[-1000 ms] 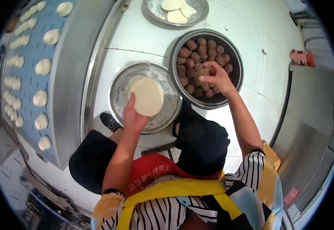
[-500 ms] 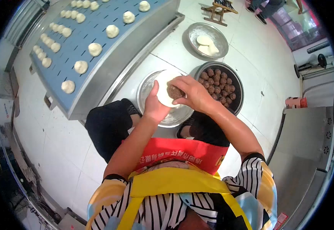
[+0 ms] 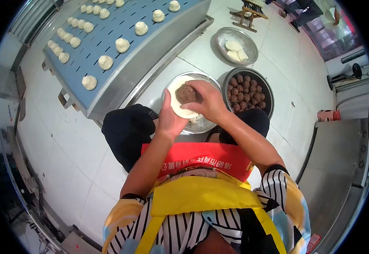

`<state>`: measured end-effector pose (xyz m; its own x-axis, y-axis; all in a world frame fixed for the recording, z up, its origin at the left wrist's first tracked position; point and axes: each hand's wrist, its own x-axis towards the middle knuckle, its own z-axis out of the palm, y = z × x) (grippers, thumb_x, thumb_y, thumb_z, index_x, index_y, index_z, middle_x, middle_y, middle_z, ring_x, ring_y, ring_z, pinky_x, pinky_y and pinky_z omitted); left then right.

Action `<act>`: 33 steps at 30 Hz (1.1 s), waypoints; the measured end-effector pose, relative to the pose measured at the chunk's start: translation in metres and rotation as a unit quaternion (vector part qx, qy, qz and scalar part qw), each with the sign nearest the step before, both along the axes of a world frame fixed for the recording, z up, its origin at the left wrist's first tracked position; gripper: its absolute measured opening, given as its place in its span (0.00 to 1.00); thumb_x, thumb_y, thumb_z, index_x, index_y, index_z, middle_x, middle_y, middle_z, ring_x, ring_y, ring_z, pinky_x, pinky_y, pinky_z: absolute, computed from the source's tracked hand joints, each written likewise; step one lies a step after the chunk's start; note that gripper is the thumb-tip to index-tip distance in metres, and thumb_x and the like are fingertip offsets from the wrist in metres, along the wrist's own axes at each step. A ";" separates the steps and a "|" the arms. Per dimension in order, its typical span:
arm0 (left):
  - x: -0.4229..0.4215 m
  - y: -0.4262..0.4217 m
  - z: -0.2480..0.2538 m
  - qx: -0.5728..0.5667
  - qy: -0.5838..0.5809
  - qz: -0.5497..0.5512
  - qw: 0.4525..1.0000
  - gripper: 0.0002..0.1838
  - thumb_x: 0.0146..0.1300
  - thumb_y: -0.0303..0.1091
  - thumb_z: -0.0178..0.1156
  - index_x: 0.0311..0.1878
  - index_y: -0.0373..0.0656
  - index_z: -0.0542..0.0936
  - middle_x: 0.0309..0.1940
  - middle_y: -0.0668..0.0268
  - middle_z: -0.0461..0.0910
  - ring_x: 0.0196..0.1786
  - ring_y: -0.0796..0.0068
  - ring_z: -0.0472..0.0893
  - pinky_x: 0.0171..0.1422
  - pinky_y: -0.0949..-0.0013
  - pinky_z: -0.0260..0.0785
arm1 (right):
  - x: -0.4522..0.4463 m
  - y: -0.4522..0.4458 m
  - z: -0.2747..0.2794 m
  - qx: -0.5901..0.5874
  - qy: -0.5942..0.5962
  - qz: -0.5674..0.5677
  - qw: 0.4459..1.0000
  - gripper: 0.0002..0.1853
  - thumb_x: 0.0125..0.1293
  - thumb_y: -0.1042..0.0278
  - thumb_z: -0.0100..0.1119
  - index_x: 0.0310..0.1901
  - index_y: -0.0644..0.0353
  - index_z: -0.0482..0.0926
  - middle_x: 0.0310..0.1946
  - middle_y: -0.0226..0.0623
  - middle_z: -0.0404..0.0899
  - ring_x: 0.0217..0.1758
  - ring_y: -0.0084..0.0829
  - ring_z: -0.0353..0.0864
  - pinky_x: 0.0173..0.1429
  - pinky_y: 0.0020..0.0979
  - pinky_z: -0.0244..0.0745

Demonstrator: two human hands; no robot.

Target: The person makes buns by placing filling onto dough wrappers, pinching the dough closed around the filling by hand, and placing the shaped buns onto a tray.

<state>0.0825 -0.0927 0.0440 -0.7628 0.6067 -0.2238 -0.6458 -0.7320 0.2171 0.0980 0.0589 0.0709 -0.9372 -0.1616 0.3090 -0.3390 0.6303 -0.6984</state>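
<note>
A round white dough sheet [image 3: 176, 106] rests in my left hand [image 3: 170, 120], its thumb along the near left edge. On the sheet lies a brown filling ball [image 3: 185, 94]. My right hand [image 3: 211, 101] comes from the right, with fingers curled over the ball and the dough's right edge. Just below both hands is a metal bowl [image 3: 209, 80], largely hidden by them. To the right, a dark-rimmed pot [image 3: 270, 91] holds several brown balls [image 3: 243, 91].
A second metal bowl [image 3: 252, 42] with white dough sheets stands beyond the pot. A blue perforated tray [image 3: 78, 63] with rows of dough pieces is at the left. Farther back are a wooden stool [image 3: 245, 19] and another person's legs [image 3: 303, 12]. A steel cabinet [image 3: 332, 156] stands at right.
My right hand has moved from the pot to the dough sheet with a brown ball, which now sits on the dough. The view has shifted, showing more of the room.
</note>
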 end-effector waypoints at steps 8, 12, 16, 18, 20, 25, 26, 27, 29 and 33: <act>-0.004 -0.012 -0.021 -0.112 0.113 0.018 0.987 0.27 0.62 0.27 0.60 0.64 0.40 0.65 0.57 0.59 0.73 0.60 0.64 0.73 0.65 0.57 0.68 | -0.001 0.021 0.003 -0.113 -0.012 -0.058 0.992 0.19 0.56 0.59 0.67 0.46 0.61 0.79 0.42 0.37 0.80 0.39 0.32 0.78 0.43 0.33 0.72; 0.005 -0.016 -0.009 -0.109 0.049 0.000 0.993 0.25 0.62 0.28 0.61 0.62 0.39 0.67 0.54 0.59 0.75 0.57 0.63 0.76 0.63 0.57 0.70 | -0.016 0.048 -0.015 -0.370 -0.342 -0.068 0.861 0.10 0.61 0.65 0.64 0.34 0.65 0.81 0.22 0.31 0.77 0.23 0.20 0.72 0.28 0.23 0.66; 0.013 -0.010 -0.013 -0.168 0.076 -0.028 0.982 0.26 0.60 0.27 0.61 0.62 0.38 0.67 0.53 0.59 0.76 0.55 0.64 0.77 0.62 0.59 0.71 | -0.017 0.048 -0.017 -0.392 -0.389 -0.026 0.833 0.08 0.62 0.69 0.63 0.32 0.65 0.81 0.20 0.30 0.76 0.20 0.19 0.70 0.25 0.23 0.64; 0.012 -0.005 -0.012 -0.208 0.101 -0.023 0.973 0.26 0.60 0.27 0.62 0.62 0.38 0.67 0.52 0.59 0.76 0.54 0.65 0.78 0.61 0.60 0.72 | -0.016 0.047 -0.014 -0.383 -0.366 -0.020 0.848 0.08 0.62 0.68 0.64 0.32 0.65 0.79 0.20 0.29 0.75 0.19 0.19 0.70 0.24 0.22 0.65; 0.013 -0.001 -0.004 -0.226 0.121 -0.017 0.966 0.27 0.59 0.26 0.62 0.62 0.37 0.67 0.52 0.58 0.76 0.54 0.66 0.78 0.59 0.62 0.73 | -0.012 0.045 -0.011 -0.408 -0.345 -0.017 0.845 0.08 0.62 0.68 0.64 0.33 0.63 0.78 0.20 0.28 0.74 0.19 0.18 0.70 0.24 0.21 0.64; 0.010 0.005 -0.001 -0.283 0.137 -0.032 0.949 0.26 0.58 0.25 0.63 0.61 0.37 0.68 0.50 0.60 0.77 0.51 0.68 0.79 0.55 0.66 0.75 | -0.013 0.053 -0.018 -0.408 -0.343 0.011 0.846 0.06 0.61 0.71 0.64 0.33 0.63 0.77 0.22 0.28 0.75 0.21 0.19 0.73 0.25 0.22 0.67; 0.010 0.005 -0.001 -0.294 0.135 -0.049 0.945 0.27 0.59 0.26 0.62 0.61 0.37 0.67 0.50 0.59 0.76 0.52 0.67 0.79 0.56 0.65 0.75 | -0.011 0.054 -0.021 -0.397 -0.342 0.016 0.852 0.06 0.61 0.71 0.64 0.33 0.63 0.77 0.23 0.28 0.75 0.21 0.18 0.73 0.25 0.22 0.68; 0.010 0.005 0.000 -0.303 0.134 -0.067 0.941 0.27 0.60 0.27 0.62 0.62 0.37 0.66 0.51 0.59 0.76 0.54 0.67 0.78 0.57 0.64 0.74 | -0.009 0.053 -0.024 -0.380 -0.330 0.015 0.864 0.06 0.61 0.72 0.64 0.32 0.63 0.77 0.22 0.28 0.75 0.21 0.18 0.73 0.25 0.22 0.68; 0.009 0.007 0.001 -0.328 0.134 -0.075 0.932 0.27 0.61 0.28 0.62 0.63 0.38 0.66 0.52 0.59 0.75 0.54 0.67 0.78 0.57 0.64 0.74 | -0.009 0.053 -0.028 -0.344 -0.304 0.014 0.888 0.06 0.61 0.74 0.63 0.31 0.64 0.76 0.21 0.29 0.74 0.20 0.18 0.73 0.24 0.21 0.67; 0.009 0.009 0.000 -0.332 0.171 -0.065 0.925 0.28 0.62 0.29 0.62 0.64 0.38 0.65 0.53 0.59 0.74 0.55 0.67 0.78 0.57 0.64 0.74 | -0.006 0.046 -0.012 -0.300 -0.253 -0.008 0.920 0.05 0.60 0.74 0.64 0.32 0.64 0.77 0.23 0.29 0.75 0.22 0.18 0.74 0.26 0.22 0.69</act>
